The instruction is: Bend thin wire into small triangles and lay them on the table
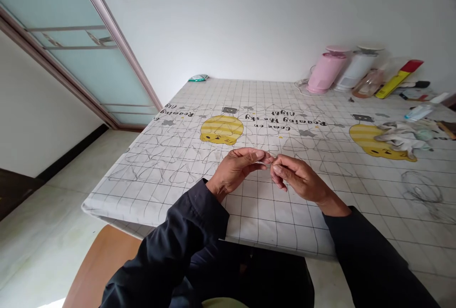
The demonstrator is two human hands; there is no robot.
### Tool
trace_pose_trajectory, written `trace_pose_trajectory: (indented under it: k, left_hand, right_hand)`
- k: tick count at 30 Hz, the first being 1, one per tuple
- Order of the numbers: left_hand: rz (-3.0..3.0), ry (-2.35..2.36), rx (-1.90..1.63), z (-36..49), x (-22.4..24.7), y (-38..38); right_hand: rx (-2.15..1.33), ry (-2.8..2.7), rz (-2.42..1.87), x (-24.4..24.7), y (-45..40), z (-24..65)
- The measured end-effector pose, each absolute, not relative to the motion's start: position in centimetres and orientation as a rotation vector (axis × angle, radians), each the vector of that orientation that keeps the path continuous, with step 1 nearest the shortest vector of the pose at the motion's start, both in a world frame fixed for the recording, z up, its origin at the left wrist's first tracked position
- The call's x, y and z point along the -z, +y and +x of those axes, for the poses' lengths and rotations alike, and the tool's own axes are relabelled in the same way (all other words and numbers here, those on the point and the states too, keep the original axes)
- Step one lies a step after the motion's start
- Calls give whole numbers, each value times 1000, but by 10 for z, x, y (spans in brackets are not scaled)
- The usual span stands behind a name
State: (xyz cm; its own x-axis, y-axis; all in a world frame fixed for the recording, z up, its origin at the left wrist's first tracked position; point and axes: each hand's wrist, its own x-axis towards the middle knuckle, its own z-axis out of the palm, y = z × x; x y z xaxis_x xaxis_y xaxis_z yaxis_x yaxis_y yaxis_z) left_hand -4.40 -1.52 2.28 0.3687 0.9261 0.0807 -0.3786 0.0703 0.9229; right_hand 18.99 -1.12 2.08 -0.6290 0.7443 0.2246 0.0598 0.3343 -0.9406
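Observation:
Over the near middle of the table, my left hand [240,168] and my right hand [297,175] meet at the fingertips. Both are closed in a pinch on what looks like a piece of thin wire [272,159], mostly hidden by the fingers. Beyond and left of my hands, several thin wire pieces bent into loose triangles [185,173] lie spread over the cloth. More bent wire [294,144] lies just behind my fingers. A loose coil of thin wire [422,187] rests to the right of my right hand.
A checked tablecloth [263,222] covers the table. Along the wall stand a pink cylinder [327,71], a white cylinder [356,70], a bottle [368,83] and a yellow-red box [397,80]. A crumpled cloth [406,138] lies right; a green packet [198,78] sits at the back-left corner.

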Motion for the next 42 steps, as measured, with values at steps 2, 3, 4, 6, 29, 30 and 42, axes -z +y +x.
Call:
trace_pose_trajectory:
  k: [2, 3, 4, 6, 29, 30, 42]
  left_hand:
    - [1078, 645, -1100, -45, -22, -15]
    - [1077, 659, -1109, -45, -21, -14]
    - [1079, 674, -1123, -45, -21, -14]
    - [1100, 698, -1153, -43, -20, -15]
    - [2107, 1027, -1355, -40, 14, -23]
    - [2081, 1011, -1377, -40, 15, -23]
    - [1798, 1033, -1407, -33, 6, -24]
  right_hand:
    - [-1343, -1974, -711, -21, -11, 191]
    - [-1344, -1989, -713, -21, -11, 192]
    - [-1337, -2003, -718, -21, -10, 192]
    - [-1281, -2016, -738, -21, -10, 191]
    - [-894, -1979, -904, -27, 3, 213]
    - [-889, -1991, -907, -28, 3, 214]
    - [-883, -2002, -916, -28, 1, 212]
